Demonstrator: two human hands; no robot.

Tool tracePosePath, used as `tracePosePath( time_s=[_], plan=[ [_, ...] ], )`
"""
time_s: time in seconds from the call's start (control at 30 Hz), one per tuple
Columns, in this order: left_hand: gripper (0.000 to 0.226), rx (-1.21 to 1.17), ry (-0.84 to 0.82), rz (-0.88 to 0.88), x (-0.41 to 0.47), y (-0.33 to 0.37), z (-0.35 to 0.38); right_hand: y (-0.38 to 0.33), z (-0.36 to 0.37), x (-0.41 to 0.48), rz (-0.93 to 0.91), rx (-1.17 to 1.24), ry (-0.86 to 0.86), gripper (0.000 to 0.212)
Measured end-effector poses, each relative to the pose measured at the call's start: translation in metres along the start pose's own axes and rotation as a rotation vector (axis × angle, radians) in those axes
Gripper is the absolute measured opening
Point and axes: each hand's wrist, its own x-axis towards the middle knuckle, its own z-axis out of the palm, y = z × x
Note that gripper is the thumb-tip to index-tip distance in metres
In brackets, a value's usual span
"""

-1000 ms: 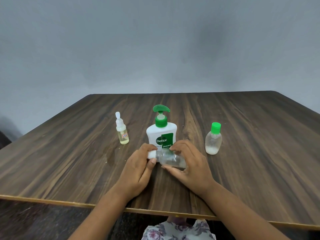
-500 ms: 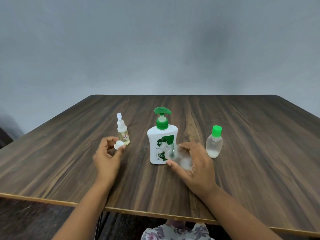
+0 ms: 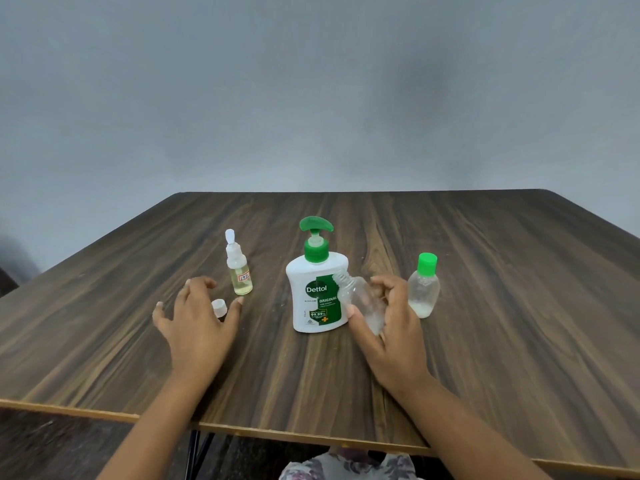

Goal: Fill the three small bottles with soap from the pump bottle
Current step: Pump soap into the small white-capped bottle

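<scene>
Head view: curling the right hand [image 3: 391, 327] round the belly of the uncapped clear bottle [image 3: 360, 299], neck tilting toward eleven o'clock, just in front of the pump bottle [image 3: 317, 292]. Probably handling light, thin-walled, squashy, slippery; gripping mid-body, gently. Spreading the left hand [image 3: 201, 323], holding nothing, over the white cap [image 3: 219, 306] lying on the surface [image 3: 485, 306], nine o'clock of the pump bottle.

The right hand [image 3: 391, 327] gripped a clear uncapped bottle [image 3: 360, 299], tilted before the pump bottle [image 3: 315, 292]; the left hand [image 3: 197, 323] lay spread beside a white cap [image 3: 219, 305] on the bench [image 3: 485, 306]; a dropper bottle [image 3: 239, 271] and green-capped bottle [image 3: 423, 287] stood either side.
</scene>
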Motion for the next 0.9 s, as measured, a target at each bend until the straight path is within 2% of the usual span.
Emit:
tracePosePath(
  time_s=[0.13, 0.23, 0.33, 0.43, 0.57, 0.7, 0.9],
  plan=[
    [0.042, -0.316, 0.094, 0.346, -0.001, 0.054, -0.023, 0.000, -0.001, 0.002, -0.109, 0.104, 0.071, 0.041],
    [0.028, -0.452, 0.137, 0.519, 0.008, 0.100, -0.041, -0.003, -0.004, 0.005, -0.212, 0.084, 0.153, 0.043],
    [0.011, -0.492, 0.186, 0.590, 0.023, 0.132, -0.051, -0.004, -0.010, 0.011, -0.301, 0.042, 0.207, 0.043],
    [0.009, -0.610, 0.141, 0.461, 0.042, 0.149, -0.059, -0.011, -0.011, 0.015, -0.315, 0.024, 0.233, 0.042],
    [0.009, -0.622, -0.081, 0.255, 0.071, 0.156, -0.065, -0.021, -0.001, 0.010, -0.275, 0.025, 0.261, 0.041],
    [0.007, -0.641, -0.228, 0.225, 0.072, 0.151, -0.061, -0.024, 0.007, 0.009, -0.234, 0.036, 0.289, 0.041],
    [0.006, -0.659, -0.219, 0.219, 0.067, 0.146, -0.052, -0.020, 0.010, 0.013, -0.217, 0.079, 0.299, 0.042]
  ],
)
